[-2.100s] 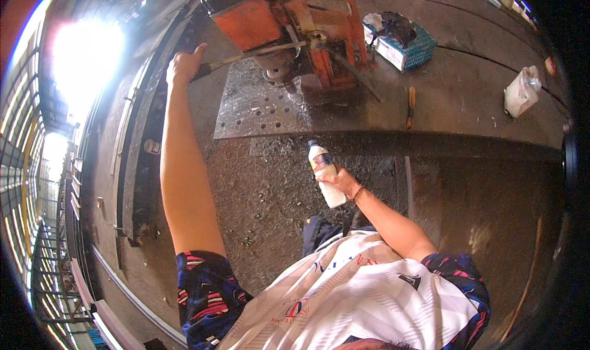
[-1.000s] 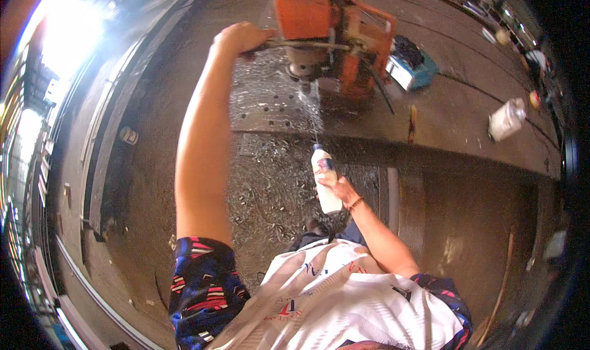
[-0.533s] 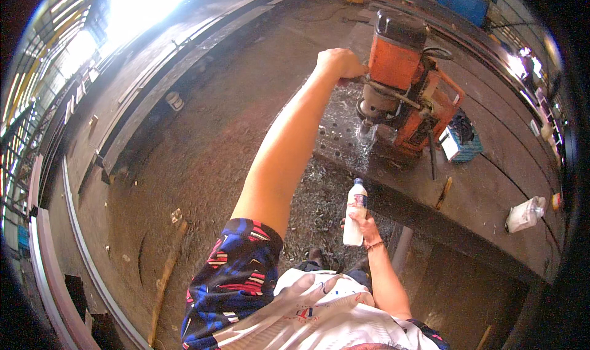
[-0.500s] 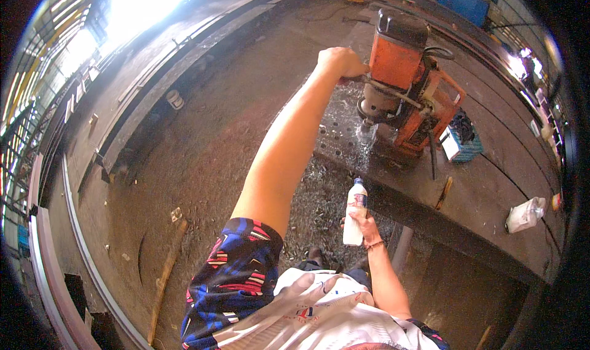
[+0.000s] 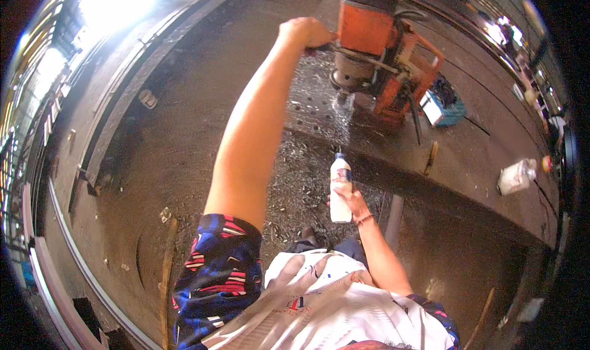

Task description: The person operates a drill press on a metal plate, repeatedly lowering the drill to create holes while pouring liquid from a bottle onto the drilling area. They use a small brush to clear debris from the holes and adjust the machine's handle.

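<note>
My left hand (image 5: 307, 32) is stretched far out and closed around a dark handle on the left side of an orange magnetic drill (image 5: 367, 29). The drill stands on a steel plate (image 5: 302, 99) with several round holes in it. Whitish fluid and metal shavings lie on the plate under the drill's spindle (image 5: 353, 73). Closer to my body, my right hand (image 5: 353, 202) grips a plastic bottle (image 5: 340, 176) of milky liquid. It is held nearly upright, with its blue cap toward the plate's near edge.
Right of the drill sits a blue box (image 5: 446, 109) with dark stuff on top. Farther right is a whitish plastic jug (image 5: 516, 176). Shavings (image 5: 295, 190) litter the ground near my feet. A wooden stick (image 5: 168, 282) lies at left, and a white cup (image 5: 147, 98) farther off.
The whole view has shifted, so the drill, hands and bottle appear higher and more to the left. My left hand stays on the handle, and my right hand still holds the bottle.
</note>
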Available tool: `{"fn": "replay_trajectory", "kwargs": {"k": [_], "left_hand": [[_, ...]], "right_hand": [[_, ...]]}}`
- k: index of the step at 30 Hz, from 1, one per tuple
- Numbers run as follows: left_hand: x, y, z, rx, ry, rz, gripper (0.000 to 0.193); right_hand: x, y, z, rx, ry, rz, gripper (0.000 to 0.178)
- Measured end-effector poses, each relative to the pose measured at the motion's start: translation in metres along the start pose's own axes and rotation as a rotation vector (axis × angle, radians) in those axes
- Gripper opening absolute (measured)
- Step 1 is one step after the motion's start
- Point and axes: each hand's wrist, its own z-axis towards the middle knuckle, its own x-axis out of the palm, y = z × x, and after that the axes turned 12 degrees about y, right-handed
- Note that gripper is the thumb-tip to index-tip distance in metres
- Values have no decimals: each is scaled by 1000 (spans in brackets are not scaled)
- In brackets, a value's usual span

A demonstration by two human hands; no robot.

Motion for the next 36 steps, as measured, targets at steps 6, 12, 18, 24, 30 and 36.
{"fn": "replay_trajectory", "kwargs": {"k": [6, 12, 18, 24, 30, 36], "left_hand": [[7, 15, 23, 19, -28, 33, 72], [6, 17, 30, 14, 11, 51, 59], [5, 5, 20, 0, 81, 12, 61], [5, 12, 24, 36, 55, 77, 64], [16, 25, 38, 109, -82, 60, 78], [15, 24, 38, 65, -72, 76, 70]], "right_hand": [[1, 0, -1, 15, 6, -1, 35], [4, 3, -2, 63, -43, 13, 35], [4, 1, -5, -7, -81, 19, 35], [-3, -6, 1, 0, -64, -25, 36], [3, 1, -1, 11, -35, 11, 39], [9, 6, -3, 14, -41, -10, 40]]}}
